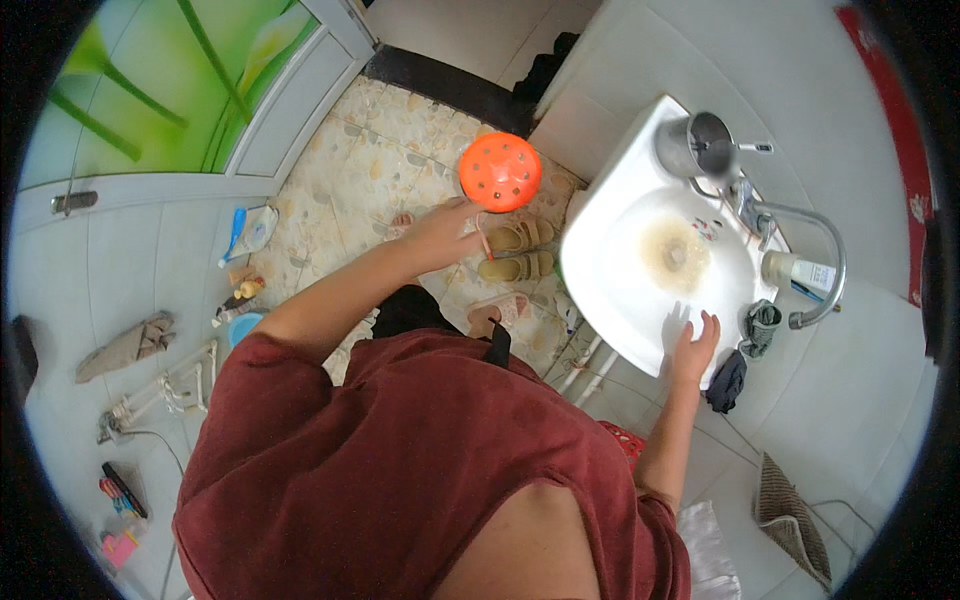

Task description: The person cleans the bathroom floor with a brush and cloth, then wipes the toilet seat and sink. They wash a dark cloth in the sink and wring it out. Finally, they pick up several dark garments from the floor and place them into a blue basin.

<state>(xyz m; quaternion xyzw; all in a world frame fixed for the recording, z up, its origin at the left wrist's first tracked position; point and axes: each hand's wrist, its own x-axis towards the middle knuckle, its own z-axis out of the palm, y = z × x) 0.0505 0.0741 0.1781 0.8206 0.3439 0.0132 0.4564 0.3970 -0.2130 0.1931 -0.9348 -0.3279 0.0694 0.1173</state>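
My left hand is at the near-left rim of a round orange plastic bowl with small holes or dark spots, fingertips against its edge, and appears to hold it above the tiled floor. A thin orange strip hangs by the thumb; what it belongs to is unclear. My right hand is over the near edge of the white washbasin, fingers apart and nothing in them. Brownish residue or water lies around the basin's drain. The faucet has a curved metal spout.
On the basin's far corner stands a metal cup. A bottle, a grey-green cloth and a dark cloth are along its right side. Sandals lie on the floor below the orange bowl. A door is at upper left.
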